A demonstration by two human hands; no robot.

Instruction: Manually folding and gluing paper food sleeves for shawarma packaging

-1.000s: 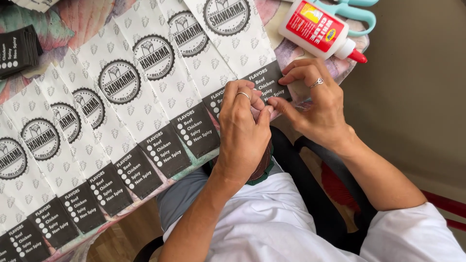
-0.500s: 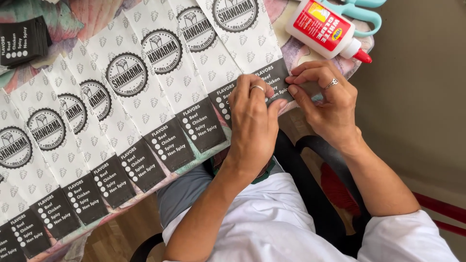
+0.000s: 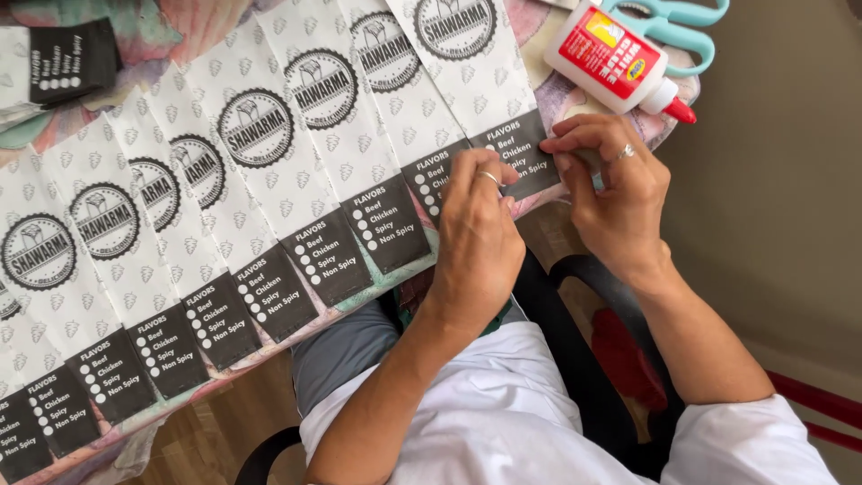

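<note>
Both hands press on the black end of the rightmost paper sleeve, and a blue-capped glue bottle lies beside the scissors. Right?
Not quite: the head view shows the glue bottle has a red cap, not blue. The rest holds: left hand and right hand press the black end of the rightmost paper sleeve, beside the scissors.

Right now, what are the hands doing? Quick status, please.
Left hand and right hand both press the dark end of the last paper bag in the row. Glue bottle and scissors lie beside it, apart. Nothing blocking.
</note>
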